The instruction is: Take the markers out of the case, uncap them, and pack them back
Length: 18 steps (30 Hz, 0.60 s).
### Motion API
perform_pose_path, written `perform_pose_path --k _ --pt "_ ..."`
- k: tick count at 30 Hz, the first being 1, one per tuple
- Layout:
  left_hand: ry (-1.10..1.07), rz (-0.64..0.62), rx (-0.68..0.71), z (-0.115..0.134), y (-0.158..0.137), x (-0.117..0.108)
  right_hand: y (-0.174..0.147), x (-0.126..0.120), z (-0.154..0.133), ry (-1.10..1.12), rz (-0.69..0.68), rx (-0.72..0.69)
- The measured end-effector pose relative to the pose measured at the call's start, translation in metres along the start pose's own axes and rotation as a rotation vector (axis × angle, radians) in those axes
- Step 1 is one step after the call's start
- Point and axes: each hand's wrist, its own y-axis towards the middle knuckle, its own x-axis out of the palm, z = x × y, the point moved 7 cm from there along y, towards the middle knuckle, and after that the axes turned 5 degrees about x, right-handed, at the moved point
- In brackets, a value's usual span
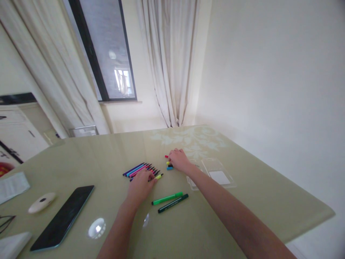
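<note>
- I see small print on the dark green marker (173, 203), too tiny to read; the right arm partly covers the clear case (212, 164) and its dark lettering.
- The left hand (142, 181) rests over the uncapped markers (138, 169), mid-worktop (107, 154); I cannot tell whether its bent fingers clamp one.
- The right hand (178, 159) curls over loose caps (169, 168); its fingers' hold is hidden from me.
- Near left lies a black tablet (63, 217).

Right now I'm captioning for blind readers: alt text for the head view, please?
Left hand over a row of uncapped markers on a table, right hand at loose caps. Two green markers lie nearer; a clear case sits partly behind the right forearm.
</note>
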Motion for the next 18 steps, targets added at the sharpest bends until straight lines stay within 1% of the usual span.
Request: perform_pose_path --k 3,5,7,9,10,13,18 --pt "-0.03 0.106 0.05 0.007 0.002 -0.006 -0.015 -0.01 0.005 0.064 0.079 0.018" --pt "-0.067 0.165 0.063 0.01 0.004 -0.008 -0.034 -0.018 0.012 0.269 0.165 0.032" --pt "-0.134 0.196 0.066 0.013 0.005 -0.009 -0.057 -0.023 0.017 0.542 0.227 -0.002" --pt "-0.232 0.219 0.107 0.02 0.005 -0.009 -0.078 -0.025 0.025 0.748 0.313 0.003" --pt "-0.281 0.231 0.142 0.025 0.004 -0.009 -0.086 -0.024 0.028 0.823 0.329 0.019" --pt "-0.371 0.261 0.235 0.037 0.001 -0.012 -0.097 -0.022 0.032 0.931 0.325 0.026" --pt "-0.408 0.287 0.236 0.038 -0.001 -0.015 -0.092 -0.024 0.03 0.988 0.317 0.002"
